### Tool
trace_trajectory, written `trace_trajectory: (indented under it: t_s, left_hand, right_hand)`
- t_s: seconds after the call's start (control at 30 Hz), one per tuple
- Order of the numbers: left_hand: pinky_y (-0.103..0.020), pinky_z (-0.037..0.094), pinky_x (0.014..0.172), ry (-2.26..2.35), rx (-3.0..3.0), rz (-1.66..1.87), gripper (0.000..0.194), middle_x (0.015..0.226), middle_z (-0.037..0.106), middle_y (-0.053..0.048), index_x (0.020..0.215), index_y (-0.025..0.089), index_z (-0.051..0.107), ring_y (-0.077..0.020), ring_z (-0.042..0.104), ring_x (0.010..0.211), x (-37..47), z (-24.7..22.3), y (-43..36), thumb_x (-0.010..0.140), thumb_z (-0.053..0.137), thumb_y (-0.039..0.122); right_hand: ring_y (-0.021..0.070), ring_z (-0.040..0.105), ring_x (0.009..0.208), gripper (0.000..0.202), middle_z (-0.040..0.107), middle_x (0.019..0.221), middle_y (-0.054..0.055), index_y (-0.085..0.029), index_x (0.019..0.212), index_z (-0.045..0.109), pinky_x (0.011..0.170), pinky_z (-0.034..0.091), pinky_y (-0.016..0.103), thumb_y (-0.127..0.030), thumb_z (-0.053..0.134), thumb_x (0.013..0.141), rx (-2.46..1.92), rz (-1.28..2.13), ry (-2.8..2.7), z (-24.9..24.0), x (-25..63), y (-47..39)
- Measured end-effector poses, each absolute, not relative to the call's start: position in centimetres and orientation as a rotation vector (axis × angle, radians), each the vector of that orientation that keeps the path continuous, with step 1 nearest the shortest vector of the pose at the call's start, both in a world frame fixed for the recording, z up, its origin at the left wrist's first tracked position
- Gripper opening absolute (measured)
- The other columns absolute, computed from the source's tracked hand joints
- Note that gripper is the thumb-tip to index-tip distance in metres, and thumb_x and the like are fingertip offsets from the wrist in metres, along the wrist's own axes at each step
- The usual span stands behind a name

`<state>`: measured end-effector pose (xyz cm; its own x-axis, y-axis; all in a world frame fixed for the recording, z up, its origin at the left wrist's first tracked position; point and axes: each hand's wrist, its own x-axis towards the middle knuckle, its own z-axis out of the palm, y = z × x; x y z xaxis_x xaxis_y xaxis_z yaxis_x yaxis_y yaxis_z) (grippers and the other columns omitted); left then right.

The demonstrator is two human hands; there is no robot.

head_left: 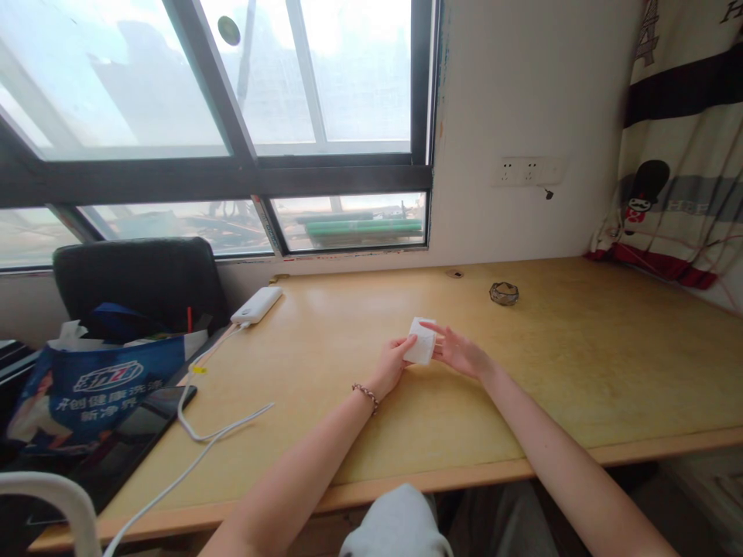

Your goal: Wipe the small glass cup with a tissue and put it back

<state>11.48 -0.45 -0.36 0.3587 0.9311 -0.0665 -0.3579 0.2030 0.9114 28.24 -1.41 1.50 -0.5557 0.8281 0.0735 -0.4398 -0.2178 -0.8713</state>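
Observation:
A small white folded item (421,343), like a tissue or paper square, is held above the wooden table near its middle. My left hand (395,363) grips its left side with the thumb on top; a beaded bracelet circles that wrist. At the item's right side is my right hand (461,352), its fingers closed around the edge, with one finger along the top. The fingers under the item are partly hidden.
On the wooden table (580,371), a dark ring-shaped object (504,293) lies at the back right. A white power bank (256,305) with a white cable (232,427) is at the left. Beyond it stand a blue bag (110,387) and a black chair (139,275).

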Motion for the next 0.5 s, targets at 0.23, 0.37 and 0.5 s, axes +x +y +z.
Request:
trace_trajectory:
  t_s: [0.23,0.37,0.5]
  left_hand:
    - [-0.026,0.045,0.060,0.696,1.041,0.916,0.040,0.076,0.066,-0.013,0.081,0.005,0.065,-0.0163,0.060,0.062,11.6,-0.8,-0.5,0.066,0.063,0.042]
    - [-0.024,0.044,0.057,0.715,1.047,0.911,0.036,0.071,0.065,-0.010,0.080,0.006,0.066,-0.0123,0.056,0.057,11.5,-0.9,-0.4,0.066,0.064,0.039]
    - [-0.025,0.046,0.061,0.717,1.080,0.899,0.037,0.072,0.065,-0.010,0.080,0.006,0.066,-0.0135,0.057,0.060,11.5,-0.6,-0.6,0.063,0.066,0.039]
  right_hand:
    - [0.0235,0.043,0.110,0.047,0.048,0.121,0.008,-0.022,0.117,0.049,0.090,0.034,0.039,-0.050,0.043,0.079,-0.589,1.827,-1.268,1.4,27.9,-1.7]
    - [0.0220,0.045,0.107,0.044,0.050,0.118,0.006,-0.023,0.114,0.051,0.088,0.036,0.036,-0.048,0.043,0.080,-0.637,1.759,-1.164,1.2,28.2,-1.1]
    - [0.0199,0.047,0.105,0.040,0.052,0.116,0.005,-0.022,0.112,0.053,0.090,0.035,0.034,-0.046,0.042,0.081,-0.635,1.703,-1.059,1.0,28.4,-0.6]
